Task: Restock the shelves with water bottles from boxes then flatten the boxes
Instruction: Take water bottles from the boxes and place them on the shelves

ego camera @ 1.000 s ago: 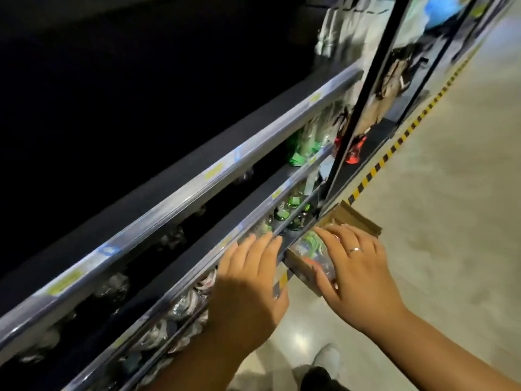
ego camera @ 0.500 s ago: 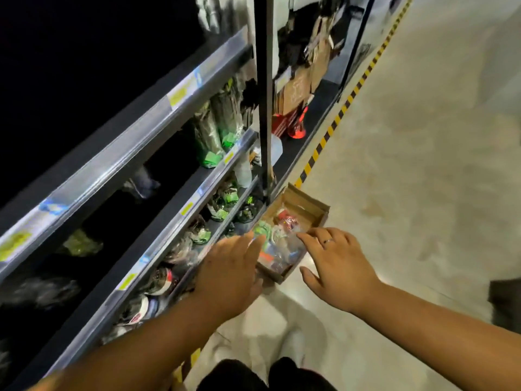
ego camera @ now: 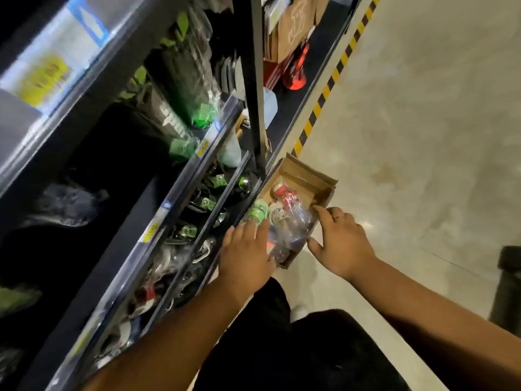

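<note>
An open cardboard box stands on the floor against the lowest shelf. Several clear water bottles with red and green caps lie inside it. My left hand hovers over the box's near left corner, fingers straight, its tips close to a green-capped bottle. My right hand reaches over the box's right side with fingers loosely spread, holding nothing. The dark shelves on the left hold more bottles with green caps.
A black upright post divides the shelf bays just behind the box. A yellow-black floor stripe runs along the shelf base. Brown paper bags and a red item sit further along. A dark object stands at right.
The view has tilted down towards the box. My left hand has left the shelf edge and moved towards the box's left corner. My right hand has lifted off the bottles to the box's right side.
</note>
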